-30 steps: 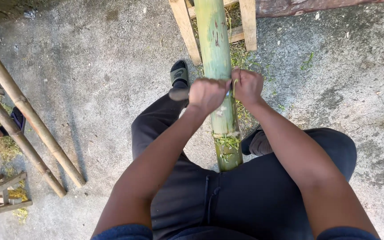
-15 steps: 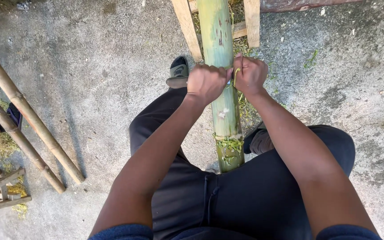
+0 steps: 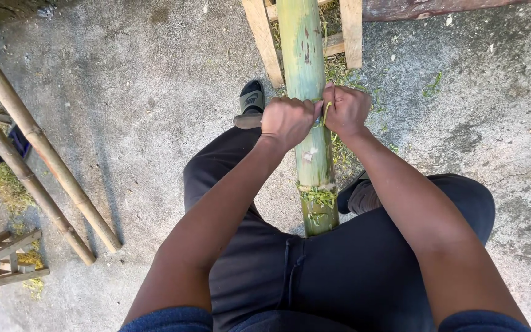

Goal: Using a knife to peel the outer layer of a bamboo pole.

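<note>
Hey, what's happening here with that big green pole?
A person straddles a thick green bamboo pole that runs between their legs over a concrete floor. Both fists are closed at the same spot on it: the left hand and the right hand grip what seems to be a tool laid across the pole, mostly hidden. Green shavings cling lower down. Two bare bamboo poles lie to the left.

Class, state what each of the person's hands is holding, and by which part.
Left hand and right hand each grip one end of a tool laid across the green bamboo pole; the tool itself is mostly hidden.
</note>
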